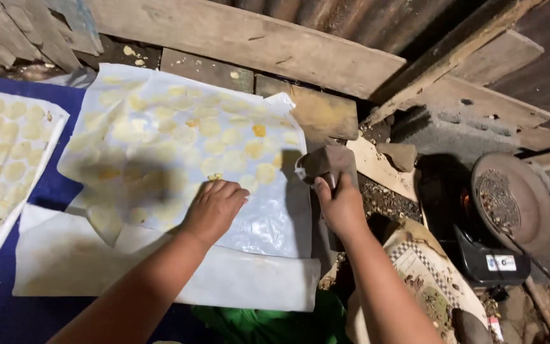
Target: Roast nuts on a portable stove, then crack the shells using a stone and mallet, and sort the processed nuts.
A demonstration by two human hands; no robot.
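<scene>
A clear plastic sheet (275, 216) covered with several thin pale yellow round discs (160, 137) lies on a white sheet (97, 261) over a blue cloth. My left hand (214, 207) rests flat on the plastic sheet near its lower right part, fingers bent over a few discs. My right hand (340, 202) is closed on a brownish stone-like block (327, 164) just past the sheet's right edge, beside a wooden strip.
A second sheet of discs (4, 153) lies at the left on the blue cloth (52, 185). Wooden planks (249, 41) and bricks line the back. A black stove with a round pan (501, 200) sits at the right; a patterned sack (424, 274) lies below.
</scene>
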